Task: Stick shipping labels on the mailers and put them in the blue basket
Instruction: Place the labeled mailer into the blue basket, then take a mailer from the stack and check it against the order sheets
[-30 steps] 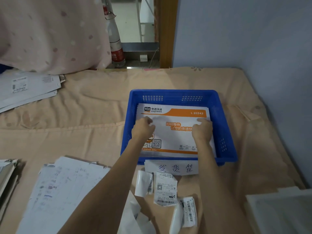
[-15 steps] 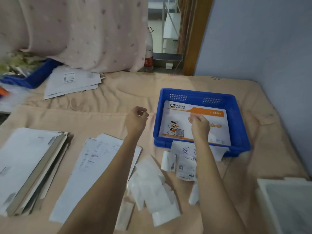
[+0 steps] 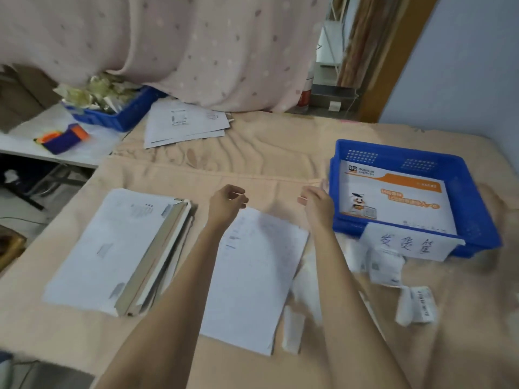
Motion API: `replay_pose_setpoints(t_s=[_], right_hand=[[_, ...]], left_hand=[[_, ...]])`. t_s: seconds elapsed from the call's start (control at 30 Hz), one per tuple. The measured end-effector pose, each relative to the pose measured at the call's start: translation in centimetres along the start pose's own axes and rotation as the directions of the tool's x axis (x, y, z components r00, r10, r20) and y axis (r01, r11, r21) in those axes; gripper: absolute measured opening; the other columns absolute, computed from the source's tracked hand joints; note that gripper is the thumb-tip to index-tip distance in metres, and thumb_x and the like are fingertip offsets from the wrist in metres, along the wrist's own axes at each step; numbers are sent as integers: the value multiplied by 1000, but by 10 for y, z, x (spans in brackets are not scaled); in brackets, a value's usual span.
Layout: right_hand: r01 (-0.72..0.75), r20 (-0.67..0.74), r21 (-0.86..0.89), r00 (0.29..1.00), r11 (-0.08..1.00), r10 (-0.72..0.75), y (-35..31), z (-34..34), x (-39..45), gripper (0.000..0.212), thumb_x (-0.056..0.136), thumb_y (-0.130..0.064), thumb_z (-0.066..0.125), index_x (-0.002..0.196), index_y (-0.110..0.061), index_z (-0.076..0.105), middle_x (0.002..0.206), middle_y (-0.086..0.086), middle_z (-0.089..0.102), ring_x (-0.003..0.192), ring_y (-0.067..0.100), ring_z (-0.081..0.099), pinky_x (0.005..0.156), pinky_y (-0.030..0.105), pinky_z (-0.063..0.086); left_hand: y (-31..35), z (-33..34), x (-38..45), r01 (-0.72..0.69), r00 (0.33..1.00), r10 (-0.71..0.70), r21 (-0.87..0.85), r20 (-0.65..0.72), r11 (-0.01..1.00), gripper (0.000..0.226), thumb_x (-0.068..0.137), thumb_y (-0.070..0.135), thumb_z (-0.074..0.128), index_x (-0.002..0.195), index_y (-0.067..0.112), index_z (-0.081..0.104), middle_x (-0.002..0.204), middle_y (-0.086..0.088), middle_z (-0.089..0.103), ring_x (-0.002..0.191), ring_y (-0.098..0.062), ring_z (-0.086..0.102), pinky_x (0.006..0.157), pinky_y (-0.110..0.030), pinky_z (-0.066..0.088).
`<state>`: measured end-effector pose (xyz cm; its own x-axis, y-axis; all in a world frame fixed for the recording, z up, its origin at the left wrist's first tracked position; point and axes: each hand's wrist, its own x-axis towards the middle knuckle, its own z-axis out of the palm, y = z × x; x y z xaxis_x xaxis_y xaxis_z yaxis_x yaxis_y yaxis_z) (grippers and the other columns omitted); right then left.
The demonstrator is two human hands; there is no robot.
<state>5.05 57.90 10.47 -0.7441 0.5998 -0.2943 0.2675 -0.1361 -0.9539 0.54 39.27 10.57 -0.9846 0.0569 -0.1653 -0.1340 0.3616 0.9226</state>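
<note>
At centre frame I see both forearms reaching up from the bottom edge over the peach-coloured bedcover point(image 3: 252, 153). My left hand point(image 3: 228, 202) hangs above the top edge of the label sheet point(image 3: 254, 279), fingers loosely curled with nothing between them. My right hand point(image 3: 318, 204) hovers just left of the blue basket point(image 3: 474, 231), fingers relaxed and slightly bent, also holding nothing. The label sheet lies flat beneath the two arms, its long axis running from lower centre toward the upper part of the frame, leaning a little right. Left of it sits the stack of mailers point(image 3: 118, 248), white faces up, long axis on the same lean, with the edges of the stacked envelopes showing along its right side. Inside the basket, at right of frame, the orange-and-white mailer point(image 3: 393, 200) lies flat, printed side up, its long side running left to right across the basket floor. A handwritten paper tag point(image 3: 407, 244) hangs on the basket's near wall, and peeled backing scraps point(image 3: 386, 266) lie crumpled in front of it.
</note>
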Motion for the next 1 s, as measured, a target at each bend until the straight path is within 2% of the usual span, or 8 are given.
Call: replay_pose_setpoints(t_s=[0.1,0.2,0.33,0.47,0.57,0.7,0.87,1.0], right_hand=[[-30,24,-4,999,1000,30,9,48,-25,16,91,-9,48,96,-14,62,98,3,67,82,15,67,72,21,44],[-76,51,9,996,997,76,25,96,-53,16,92,-9,48,96,-15,62,98,5,66,81,16,66,69,21,44],[-148,67,2,987,989,147,50,149,-82,12,93,-11,50,92,-16,61,92,3,66,82,17,67,65,24,44],[-195,62,-9,979,981,195,74,191,-101,12,94,-10,49,92,-14,61,86,3,65,73,11,66,80,27,45],[-245,41,-9,969,969,245,90,214,-110,9,94,-9,51,94,-11,60,84,5,65,69,11,65,72,26,45],[-319,41,-48,946,947,321,108,237,-125,10,93,-9,50,91,-11,59,77,1,65,70,12,65,65,23,43],[-391,86,-153,910,908,407,127,259,-140,17,90,-10,49,78,-17,58,74,-1,65,82,21,67,77,29,45],[-381,92,-210,909,900,406,138,267,-144,9,85,-12,57,83,-16,65,78,-3,67,92,21,69,76,30,49]], left_hand=[[-27,-49,1,15,999,-15,1,-47,1000,12,86,5,58,96,12,60,86,-7,68,73,-19,66,69,-30,46],[-61,-96,-1,63,992,-63,-1,-107,998,11,88,6,59,97,11,60,87,-7,67,71,-15,65,75,-34,51],[-106,-151,-1,95,979,-81,67,-189,993,12,85,10,60,96,13,63,92,-5,69,85,-24,67,85,-37,52],[-138,-191,-2,156,966,-127,118,-225,981,22,85,7,55,105,11,63,97,-4,68,84,-21,63,78,-30,48],[-159,-208,-7,146,974,-103,212,-203,966,27,83,7,57,110,11,60,109,-3,60,87,-15,57,75,-25,41],[-185,-219,-10,135,988,-102,319,-117,938,34,82,12,61,115,12,56,119,-5,47,101,-20,56,81,-31,47],[-198,-217,-8,156,988,-148,428,-53,890,40,83,24,62,120,14,53,125,-6,43,109,-25,52,83,-36,49],[-203,-214,-3,137,990,-139,489,-33,862,44,83,27,63,124,14,51,127,-8,43,114,-25,47,83,-38,50]])
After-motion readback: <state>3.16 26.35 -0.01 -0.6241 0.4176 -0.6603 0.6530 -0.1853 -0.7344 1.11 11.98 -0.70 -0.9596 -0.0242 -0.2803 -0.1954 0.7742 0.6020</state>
